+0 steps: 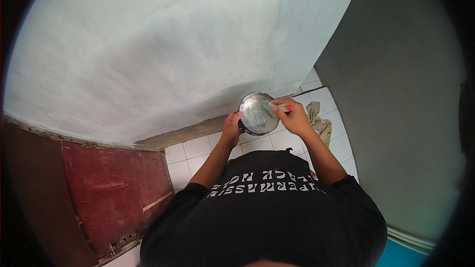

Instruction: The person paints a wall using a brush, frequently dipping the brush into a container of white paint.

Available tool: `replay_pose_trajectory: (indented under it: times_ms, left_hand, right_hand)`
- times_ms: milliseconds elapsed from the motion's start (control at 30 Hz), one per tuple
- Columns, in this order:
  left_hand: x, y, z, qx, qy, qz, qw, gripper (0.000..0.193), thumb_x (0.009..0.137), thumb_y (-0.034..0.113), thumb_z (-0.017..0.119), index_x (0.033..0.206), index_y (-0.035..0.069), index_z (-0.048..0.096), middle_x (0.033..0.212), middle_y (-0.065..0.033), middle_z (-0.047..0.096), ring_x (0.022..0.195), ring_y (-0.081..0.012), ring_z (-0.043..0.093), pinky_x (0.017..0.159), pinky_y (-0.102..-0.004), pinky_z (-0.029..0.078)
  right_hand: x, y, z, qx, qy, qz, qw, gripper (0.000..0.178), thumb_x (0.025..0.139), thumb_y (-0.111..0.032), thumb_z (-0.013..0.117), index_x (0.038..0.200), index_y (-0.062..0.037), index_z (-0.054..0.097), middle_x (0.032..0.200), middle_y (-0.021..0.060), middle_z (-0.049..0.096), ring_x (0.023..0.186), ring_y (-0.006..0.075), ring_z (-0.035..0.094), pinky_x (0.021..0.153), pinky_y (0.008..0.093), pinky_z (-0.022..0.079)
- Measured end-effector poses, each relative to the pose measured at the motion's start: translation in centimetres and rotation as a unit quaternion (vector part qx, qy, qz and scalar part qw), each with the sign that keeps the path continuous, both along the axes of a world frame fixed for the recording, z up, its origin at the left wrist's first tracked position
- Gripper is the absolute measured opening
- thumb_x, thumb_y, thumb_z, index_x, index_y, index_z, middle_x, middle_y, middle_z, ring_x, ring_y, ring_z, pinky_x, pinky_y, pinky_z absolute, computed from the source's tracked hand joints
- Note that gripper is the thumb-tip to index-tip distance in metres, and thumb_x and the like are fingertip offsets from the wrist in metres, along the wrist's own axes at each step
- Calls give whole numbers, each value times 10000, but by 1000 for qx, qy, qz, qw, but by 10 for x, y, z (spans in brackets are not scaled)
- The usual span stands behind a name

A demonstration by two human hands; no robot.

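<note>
My left hand (pixel 231 128) grips the left side of a round dish (pixel 256 134) with a dark blue rim, thumb over its edge. The dish is tipped so that its inside faces up, showing a streaky coat of whitish paint (pixel 255 116). In my closed right hand (pixel 296 117) is a paintbrush (pixel 267 108), greenish near its bristles and red at the handle's end. Its bristle end meets the inside of the dish at the right, though the fingers partly hide the handle.
A patchy white wall (pixel 198 39) rises just beyond the dish. To the right stands a grey wall (pixel 396 99). White tiles (pixel 190 158) cover the floor, where a crumpled beige rag (pixel 320 121) lies right of my right hand. A worn red panel (pixel 106 183) is at the lower left.
</note>
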State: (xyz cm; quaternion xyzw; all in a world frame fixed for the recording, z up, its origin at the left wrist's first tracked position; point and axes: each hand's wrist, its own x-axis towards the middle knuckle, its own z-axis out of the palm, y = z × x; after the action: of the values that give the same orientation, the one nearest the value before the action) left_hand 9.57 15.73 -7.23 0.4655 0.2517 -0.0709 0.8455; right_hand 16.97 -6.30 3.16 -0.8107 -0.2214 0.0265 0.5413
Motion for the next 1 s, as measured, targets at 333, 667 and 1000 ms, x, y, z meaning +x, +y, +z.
replay_pose_trajectory:
  times_ms: [333,667,1000]
  left_hand:
    - [17,-53,-5,17,5,33,999,447,873,354,549,1227,90,483,1046,-58,605,900,-177,612,764,-377,508]
    - [5,-83,-8,74,-3,63,995,321,886,256,588,1157,90,540,976,-32,608,838,-133,611,685,-327,537]
    - [18,-88,-3,36,-47,87,994,294,891,245,588,1141,95,558,958,-5,610,835,-114,605,700,-318,533]
  right_hand:
    - [39,-69,-7,279,390,-104,871,185,904,-95,566,993,61,606,883,149,663,726,204,680,664,270,565]
    - [40,-89,-1,-29,2,108,994,205,896,-87,600,1084,-11,636,1029,134,662,921,270,668,805,339,540]
    - [35,-76,-10,-129,-176,280,935,193,854,-86,616,1037,-33,644,1114,150,639,988,319,633,852,379,525]
